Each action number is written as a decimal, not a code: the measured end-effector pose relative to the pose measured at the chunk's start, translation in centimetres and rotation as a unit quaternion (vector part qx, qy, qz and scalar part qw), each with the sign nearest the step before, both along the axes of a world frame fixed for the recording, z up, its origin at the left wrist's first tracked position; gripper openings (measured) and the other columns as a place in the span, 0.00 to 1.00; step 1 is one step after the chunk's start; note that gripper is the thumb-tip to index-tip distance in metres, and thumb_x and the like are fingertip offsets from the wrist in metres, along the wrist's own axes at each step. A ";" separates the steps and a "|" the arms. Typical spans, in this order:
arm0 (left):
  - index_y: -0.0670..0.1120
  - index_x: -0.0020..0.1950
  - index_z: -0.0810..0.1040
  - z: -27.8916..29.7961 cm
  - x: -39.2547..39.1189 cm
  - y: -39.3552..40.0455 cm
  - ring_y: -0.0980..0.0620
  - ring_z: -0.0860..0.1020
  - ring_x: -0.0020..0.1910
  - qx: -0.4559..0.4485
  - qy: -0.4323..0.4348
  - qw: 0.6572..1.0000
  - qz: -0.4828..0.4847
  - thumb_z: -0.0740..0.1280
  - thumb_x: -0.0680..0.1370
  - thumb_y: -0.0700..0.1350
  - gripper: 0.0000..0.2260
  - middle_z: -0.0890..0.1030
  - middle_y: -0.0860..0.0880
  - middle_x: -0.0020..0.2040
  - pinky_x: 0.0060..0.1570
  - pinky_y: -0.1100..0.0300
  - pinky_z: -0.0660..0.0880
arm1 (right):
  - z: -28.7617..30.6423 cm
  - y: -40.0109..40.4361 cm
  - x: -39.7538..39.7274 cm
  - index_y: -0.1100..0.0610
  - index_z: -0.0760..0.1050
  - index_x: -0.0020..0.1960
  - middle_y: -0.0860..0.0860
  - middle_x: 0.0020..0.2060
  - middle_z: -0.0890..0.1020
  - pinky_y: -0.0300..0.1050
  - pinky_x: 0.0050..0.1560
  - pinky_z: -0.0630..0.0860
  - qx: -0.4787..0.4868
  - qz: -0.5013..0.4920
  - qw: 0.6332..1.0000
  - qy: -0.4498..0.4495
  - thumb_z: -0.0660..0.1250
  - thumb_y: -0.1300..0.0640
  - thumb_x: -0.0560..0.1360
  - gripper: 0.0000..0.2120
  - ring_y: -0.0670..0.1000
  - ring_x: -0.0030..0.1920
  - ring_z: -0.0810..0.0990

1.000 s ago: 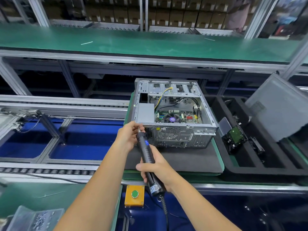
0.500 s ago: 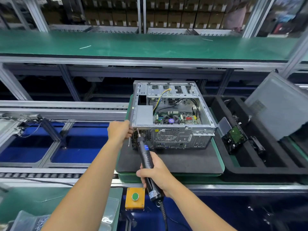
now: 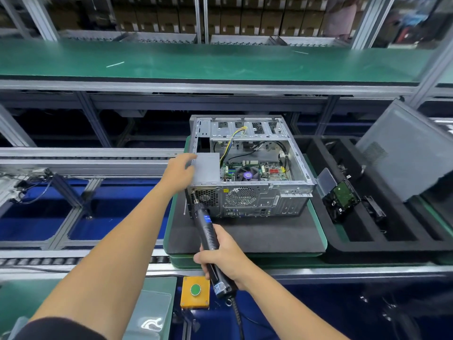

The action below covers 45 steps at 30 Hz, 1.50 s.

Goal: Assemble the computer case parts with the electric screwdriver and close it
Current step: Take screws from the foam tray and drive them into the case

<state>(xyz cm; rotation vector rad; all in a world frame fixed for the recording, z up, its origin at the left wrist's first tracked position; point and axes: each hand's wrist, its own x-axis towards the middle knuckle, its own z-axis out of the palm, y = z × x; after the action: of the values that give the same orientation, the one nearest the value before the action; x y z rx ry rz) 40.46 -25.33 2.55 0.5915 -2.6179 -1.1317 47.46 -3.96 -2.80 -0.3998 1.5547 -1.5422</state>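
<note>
Resting on the top left corner of the case (image 3: pixel 250 168), the left hand (image 3: pixel 180 171) lies with fingers extended over the grey power supply (image 3: pixel 208 168). Right hand (image 3: pixel 221 256) grips the screwdriver (image 3: pixel 208 231) with fingers curled round its black body, bit at the upper left of the rear panel. Case sits open-topped on a black mat (image 3: pixel 245 236); a drive (image 3: pixel 343 197) lies in the tray (image 3: pixel 392 246) to its right.
</note>
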 end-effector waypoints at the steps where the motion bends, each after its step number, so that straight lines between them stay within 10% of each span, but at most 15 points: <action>1: 0.47 0.72 0.68 0.2 -0.3 -0.1 0.46 0.73 0.57 -0.003 -0.013 1.000 -0.018 0.55 0.80 0.38 0.20 0.68 0.43 0.69 0.49 0.55 0.74 | 0.0 -0.1 0.0 0.50 0.68 0.62 0.53 0.40 0.75 0.47 0.31 0.76 0.002 0.001 1.000 0.001 0.72 0.66 0.69 0.26 0.52 0.29 0.76; 8: 0.48 0.74 0.65 0.4 -2.3 -1.3 0.50 0.71 0.31 -0.033 -0.110 0.992 -0.054 0.50 0.81 0.38 0.21 0.71 0.38 0.63 0.27 0.62 0.67 | 0.4 -0.5 -0.2 0.52 0.68 0.62 0.55 0.41 0.75 0.46 0.32 0.76 0.003 -0.005 1.000 0.008 0.72 0.66 0.70 0.25 0.51 0.29 0.75; 15: 0.49 0.75 0.61 0.3 -3.5 -1.4 0.39 0.63 0.67 -0.233 -0.162 0.954 -0.097 0.54 0.82 0.48 0.21 0.63 0.46 0.71 0.65 0.45 0.64 | 0.4 -0.8 0.0 0.49 0.69 0.60 0.54 0.42 0.76 0.45 0.35 0.77 0.020 -0.013 0.999 0.022 0.73 0.65 0.70 0.24 0.51 0.33 0.76; 25: 0.48 0.68 0.70 -0.4 -5.6 -0.8 0.44 0.54 0.74 -0.344 -0.163 0.920 -0.094 0.55 0.81 0.50 0.17 0.60 0.49 0.75 0.68 0.46 0.55 | -0.5 -3.5 1.5 0.41 0.70 0.56 0.44 0.42 0.79 0.48 0.42 0.77 0.035 -0.060 0.997 0.026 0.75 0.56 0.62 0.27 0.47 0.36 0.78; 30: 0.46 0.60 0.70 0.0 -5.8 -1.3 0.44 0.70 0.60 -0.280 -0.165 0.940 -0.102 0.59 0.79 0.48 0.11 0.74 0.45 0.59 0.59 0.51 0.62 | -0.5 -3.2 1.3 0.38 0.69 0.55 0.42 0.41 0.79 0.52 0.45 0.81 0.047 -0.056 0.997 0.040 0.74 0.53 0.61 0.27 0.46 0.38 0.79; 37: 0.53 0.74 0.61 0.4 -7.6 -1.2 0.43 0.59 0.69 -0.317 -0.230 0.914 -0.104 0.58 0.75 0.52 0.26 0.66 0.45 0.69 0.65 0.43 0.55 | 0.2 -3.0 1.3 0.40 0.68 0.57 0.46 0.46 0.80 0.55 0.49 0.81 0.066 -0.041 0.995 0.054 0.74 0.51 0.60 0.29 0.50 0.40 0.79; 45: 0.42 0.58 0.71 -1.2 -9.3 -0.1 0.42 0.70 0.62 -0.304 -0.184 0.930 -0.096 0.59 0.69 0.73 0.37 0.75 0.43 0.57 0.70 0.44 0.53 | 0.6 -2.7 1.2 0.42 0.67 0.60 0.47 0.45 0.77 0.60 0.53 0.81 0.074 -0.036 0.995 0.064 0.73 0.53 0.62 0.29 0.55 0.43 0.78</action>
<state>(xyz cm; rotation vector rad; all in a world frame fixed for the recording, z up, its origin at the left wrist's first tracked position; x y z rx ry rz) 31.14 -25.42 1.33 0.4434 -3.1723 -0.1977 48.70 -6.67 -2.19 -0.3680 1.7881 -1.4670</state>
